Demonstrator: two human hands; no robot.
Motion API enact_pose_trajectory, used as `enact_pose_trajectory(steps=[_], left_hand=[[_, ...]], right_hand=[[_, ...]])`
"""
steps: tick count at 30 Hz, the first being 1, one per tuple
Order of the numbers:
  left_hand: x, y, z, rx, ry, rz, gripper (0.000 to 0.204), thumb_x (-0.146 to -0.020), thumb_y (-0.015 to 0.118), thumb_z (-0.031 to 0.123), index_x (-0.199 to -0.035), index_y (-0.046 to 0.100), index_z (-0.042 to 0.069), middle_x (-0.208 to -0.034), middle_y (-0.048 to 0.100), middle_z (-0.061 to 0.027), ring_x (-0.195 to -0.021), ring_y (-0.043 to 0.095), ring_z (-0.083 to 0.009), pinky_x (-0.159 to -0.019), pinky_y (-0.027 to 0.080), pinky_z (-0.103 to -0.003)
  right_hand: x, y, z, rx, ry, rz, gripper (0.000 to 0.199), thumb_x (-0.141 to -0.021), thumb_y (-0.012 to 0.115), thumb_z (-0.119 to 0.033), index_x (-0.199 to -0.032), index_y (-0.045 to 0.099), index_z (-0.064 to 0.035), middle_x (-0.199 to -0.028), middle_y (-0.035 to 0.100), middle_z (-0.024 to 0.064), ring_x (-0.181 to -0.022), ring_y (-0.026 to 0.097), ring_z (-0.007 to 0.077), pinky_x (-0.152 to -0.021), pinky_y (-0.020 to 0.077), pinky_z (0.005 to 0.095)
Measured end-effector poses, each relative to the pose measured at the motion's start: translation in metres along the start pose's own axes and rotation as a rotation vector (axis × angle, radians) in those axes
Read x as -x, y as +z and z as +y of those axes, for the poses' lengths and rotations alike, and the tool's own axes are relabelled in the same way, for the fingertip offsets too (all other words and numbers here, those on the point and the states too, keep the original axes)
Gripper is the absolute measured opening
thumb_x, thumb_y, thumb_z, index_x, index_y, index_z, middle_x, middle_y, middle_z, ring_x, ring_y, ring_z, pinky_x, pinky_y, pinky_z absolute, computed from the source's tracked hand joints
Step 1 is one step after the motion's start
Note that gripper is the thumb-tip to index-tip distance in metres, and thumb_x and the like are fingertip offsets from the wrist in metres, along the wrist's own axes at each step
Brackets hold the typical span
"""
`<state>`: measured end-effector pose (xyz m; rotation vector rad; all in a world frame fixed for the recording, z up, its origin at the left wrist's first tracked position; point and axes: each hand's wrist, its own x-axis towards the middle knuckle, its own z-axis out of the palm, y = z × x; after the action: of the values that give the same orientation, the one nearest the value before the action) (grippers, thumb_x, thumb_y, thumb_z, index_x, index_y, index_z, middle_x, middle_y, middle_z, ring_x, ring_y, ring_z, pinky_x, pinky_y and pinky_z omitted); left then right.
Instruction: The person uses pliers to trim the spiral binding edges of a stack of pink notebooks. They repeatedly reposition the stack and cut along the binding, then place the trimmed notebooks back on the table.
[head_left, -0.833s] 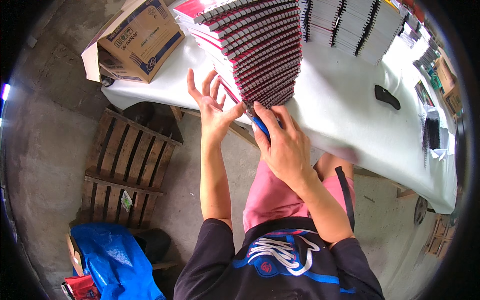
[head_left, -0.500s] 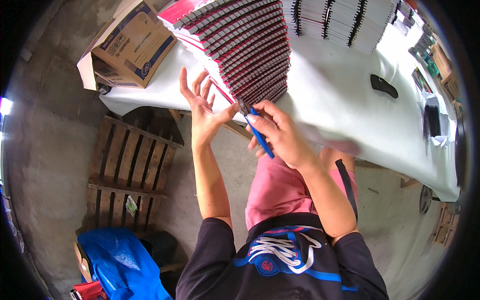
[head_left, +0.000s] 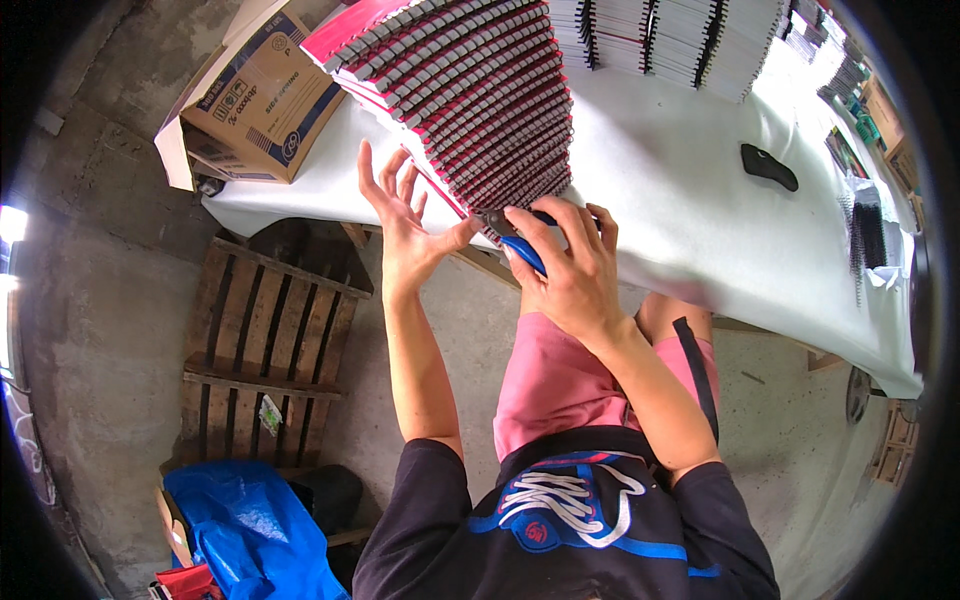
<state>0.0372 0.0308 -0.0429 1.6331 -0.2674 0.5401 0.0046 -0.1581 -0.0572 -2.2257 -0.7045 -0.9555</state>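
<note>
A tall stack of spiral-bound notebooks (head_left: 470,100) with red-edged covers and dark coils stands at the table's near edge. My right hand (head_left: 580,270) is closed round a pair of blue-handled pliers (head_left: 524,253), whose metal jaws meet the lowest corner of the stack. One handle shows under the thumb; the other is mostly hidden by the fingers. Beside the jaws, my left hand (head_left: 408,235) has its thumb tip at that same corner. Its other fingers are spread and raised along the stack's left side, holding nothing I can see.
A white-covered table (head_left: 670,190) carries more bound books (head_left: 670,40) at the back and a black, curved object (head_left: 768,167) at right. An open cardboard box (head_left: 262,100) sits at left. Below lie a wooden pallet (head_left: 265,340) and a blue plastic sheet (head_left: 245,530).
My right hand has rolled over, with its back now facing up, and the pliers have turned with it; their handles appear farther apart. My left hand has barely moved.
</note>
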Motion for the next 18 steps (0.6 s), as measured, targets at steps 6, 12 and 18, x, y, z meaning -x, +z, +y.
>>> enact_pose_trajectory(steps=[6,12,18], left_hand=[[-0.002,0.013,-0.003,-0.152,0.155,0.114,0.130,-0.051,0.088,0.021,-0.144,-0.003,0.016,-0.135,0.027,-0.0233,-0.127,0.035,-0.0349,-0.105,0.030,-0.047],[0.000,0.020,-0.012,-0.168,0.243,0.226,0.124,-0.053,0.087,0.023,-0.143,0.002,0.010,-0.130,0.036,-0.0270,-0.124,0.040,-0.0358,-0.106,0.030,-0.047],[-0.003,0.023,-0.019,-0.283,0.313,0.325,0.121,-0.053,0.088,0.030,-0.140,0.009,0.005,-0.128,0.040,-0.0288,-0.119,0.046,-0.0367,-0.102,0.034,-0.047]], right_hand=[[0.006,-0.010,0.015,-0.105,0.080,0.047,0.042,-0.074,0.071,-0.022,-0.114,0.059,-0.0159,-0.106,0.054,0.0038,-0.098,0.054,0.0194,-0.091,0.0310,0.0414],[0.015,-0.015,0.024,-0.112,0.107,-0.001,0.041,-0.075,0.071,-0.022,-0.114,0.058,-0.0162,-0.105,0.054,0.0037,-0.097,0.054,0.0192,-0.090,0.0312,0.0414],[0.016,-0.013,0.022,-0.133,0.082,-0.019,0.039,-0.076,0.070,-0.021,-0.113,0.059,-0.0162,-0.105,0.054,0.0038,-0.096,0.054,0.0191,-0.090,0.0320,0.0416]])
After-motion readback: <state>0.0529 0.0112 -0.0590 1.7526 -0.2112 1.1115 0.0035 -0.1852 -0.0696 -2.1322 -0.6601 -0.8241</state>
